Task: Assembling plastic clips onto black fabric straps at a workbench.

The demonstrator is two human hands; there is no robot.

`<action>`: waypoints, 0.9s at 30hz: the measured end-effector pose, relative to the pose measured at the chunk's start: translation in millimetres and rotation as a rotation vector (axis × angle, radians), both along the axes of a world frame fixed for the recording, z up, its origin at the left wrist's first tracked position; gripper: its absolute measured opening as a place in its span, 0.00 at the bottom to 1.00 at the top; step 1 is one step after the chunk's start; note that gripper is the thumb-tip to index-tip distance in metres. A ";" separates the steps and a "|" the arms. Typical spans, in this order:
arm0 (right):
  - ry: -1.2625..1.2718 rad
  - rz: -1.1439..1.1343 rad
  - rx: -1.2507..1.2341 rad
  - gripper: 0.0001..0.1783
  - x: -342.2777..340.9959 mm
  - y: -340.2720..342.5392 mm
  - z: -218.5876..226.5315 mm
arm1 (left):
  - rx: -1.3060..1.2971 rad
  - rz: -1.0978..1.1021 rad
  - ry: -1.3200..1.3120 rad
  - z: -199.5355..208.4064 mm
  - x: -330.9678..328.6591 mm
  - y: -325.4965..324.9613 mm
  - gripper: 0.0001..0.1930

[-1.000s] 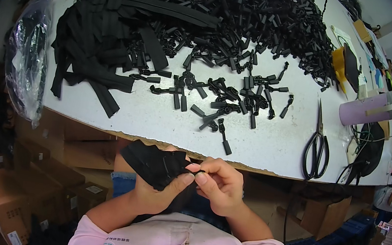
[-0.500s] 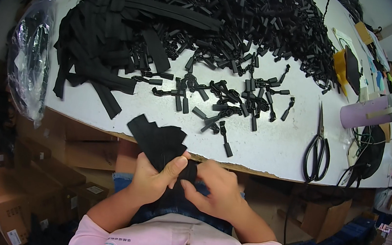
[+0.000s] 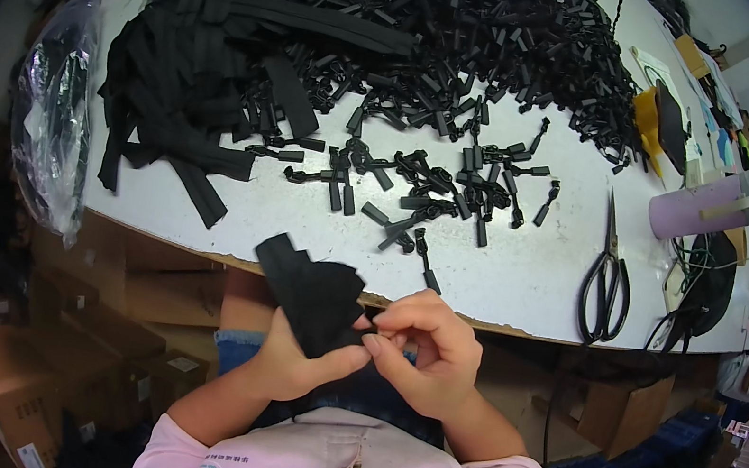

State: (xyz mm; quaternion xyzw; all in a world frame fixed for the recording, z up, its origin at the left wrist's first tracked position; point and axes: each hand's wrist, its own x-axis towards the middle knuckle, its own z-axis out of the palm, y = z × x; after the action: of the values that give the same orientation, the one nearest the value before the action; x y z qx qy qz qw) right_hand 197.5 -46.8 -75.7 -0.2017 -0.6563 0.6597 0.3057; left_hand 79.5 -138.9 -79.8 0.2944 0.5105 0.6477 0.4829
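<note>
Just off the table's front edge, my left hand [image 3: 304, 363] grips a fanned bundle of black zipper strips [image 3: 305, 286], its thumb lying across their lower part. My right hand [image 3: 434, 353] meets it from the right, thumb and fingertips pinched together beside the left thumb tip. Something small and dark shows at that pinch, but the fingers cover most of it. Beyond my hands, loose black zipper sliders with long pulls [image 3: 486, 192] lie scattered over the white tabletop.
A large heap of sliders [image 3: 480, 29] covers the back. More black strips [image 3: 190, 84] lie tangled at left, near clear plastic bags [image 3: 56, 113]. Black-handled scissors [image 3: 606, 286] and a lilac bottle [image 3: 708, 212] are at right. Cardboard boxes [image 3: 37, 388] stand below left.
My right hand has closed from a looser curl into a pinch against the left thumb. The strip bundle has shifted slightly right and down.
</note>
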 end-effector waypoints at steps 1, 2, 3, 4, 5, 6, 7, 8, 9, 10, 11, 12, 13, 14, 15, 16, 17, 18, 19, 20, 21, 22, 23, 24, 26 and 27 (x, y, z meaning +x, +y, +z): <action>0.002 0.019 -0.035 0.13 3.3 0.7 -5.2 | -0.002 -0.015 -0.062 2.9 -2.0 -1.5 0.08; -0.001 0.015 -0.032 0.13 3.8 2.3 -4.4 | -0.004 -0.030 -0.125 4.1 -2.6 -2.0 0.07; 0.009 0.073 -0.014 0.13 3.6 4.9 -3.3 | 0.059 -0.008 -0.134 0.7 1.5 -0.9 0.07; 0.021 0.135 0.003 0.13 3.2 6.2 -3.0 | 0.060 -0.010 -0.135 1.3 0.7 -0.9 0.07; 0.020 0.134 0.003 0.13 5.0 7.4 -4.2 | 0.042 -0.022 -0.227 2.7 -1.1 -1.2 0.07; 0.068 0.149 0.073 0.13 7.8 9.3 -6.4 | 0.025 -0.034 -0.319 3.7 -2.3 -1.2 0.08; 0.115 0.166 0.143 0.14 9.0 10.3 -7.6 | 0.024 -0.034 -0.320 4.1 -3.1 -0.9 0.08; 0.115 0.165 0.142 0.14 7.3 10.1 -3.9 | -0.011 -0.087 -0.393 4.4 -3.8 -0.5 0.08; 0.087 0.145 0.181 0.13 4.3 9.7 3.1 | -0.046 -0.139 -0.467 4.5 -4.2 -0.5 0.08; 0.060 0.123 0.220 0.12 2.8 9.6 7.2 | -0.047 -0.140 -0.466 5.0 -3.8 -0.5 0.08; 0.060 0.123 0.219 0.12 2.9 10.3 5.3 | -0.081 -0.166 -0.543 5.4 -3.2 -0.5 0.09; 0.090 0.128 0.247 0.10 3.3 11.2 1.4 | -0.115 -0.193 -0.619 5.6 -2.6 -0.4 0.09; 0.122 0.134 0.274 0.08 3.2 11.9 -2.1 | -0.115 -0.190 -0.617 5.9 -2.3 -0.4 0.09; 0.125 0.137 0.272 0.08 4.1 11.3 -4.8 | -0.111 -0.180 -0.628 6.2 -1.8 -0.3 0.10; 0.091 0.103 0.118 0.07 5.9 9.4 -7.3 | -0.107 -0.170 -0.640 6.5 -1.1 -0.1 0.11; 0.055 0.068 -0.037 0.06 7.0 6.9 -8.4 | -0.108 -0.167 -0.639 5.0 0.3 0.0 0.11; 0.065 0.073 -0.186 0.03 7.1 4.6 -5.5 | -0.059 -0.148 -0.382 1.9 2.3 0.3 0.11; 0.066 0.075 -0.187 0.03 6.1 4.0 -7.9 | -0.011 -0.128 -0.124 0.4 3.1 -0.1 0.12; 0.092 0.039 -0.104 0.06 6.0 4.3 -12.8 | -0.093 -0.171 -0.094 0.8 2.1 -0.9 0.15; 0.118 0.002 -0.020 0.08 5.7 4.2 -15.4 | -0.093 -0.172 -0.094 3.4 3.5 1.0 0.15; 0.117 0.001 -0.020 0.08 4.0 3.1 -12.2 | -0.092 -0.168 -0.177 7.4 5.7 4.6 0.16; 0.094 -0.053 -0.050 0.12 0.5 1.4 -6.1 | -0.093 -0.162 -0.259 9.1 6.2 6.6 0.16; 0.070 -0.108 -0.079 0.15 -1.8 0.8 -1.8 | -0.094 -0.161 -0.259 7.2 4.9 6.8 0.16; 0.069 -0.107 -0.080 0.15 -1.6 2.4 -0.1 | -0.020 -0.211 -0.207 3.5 3.3 6.8 0.17; -0.162 0.088 -0.034 0.20 0.3 7.4 3.1 | 0.055 -0.262 -0.154 -0.1 2.5 6.3 0.18; -0.113 0.069 0.162 0.17 -2.8 8.5 2.6 | 0.054 -0.318 -0.168 -1.0 2.7 6.0 0.19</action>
State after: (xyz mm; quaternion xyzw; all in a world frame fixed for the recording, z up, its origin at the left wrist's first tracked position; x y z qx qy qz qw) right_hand 194.7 -38.3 -73.1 -0.1904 -0.7304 0.6021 0.2604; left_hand 82.2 -133.0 -80.9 0.3292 0.3978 0.5990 0.6120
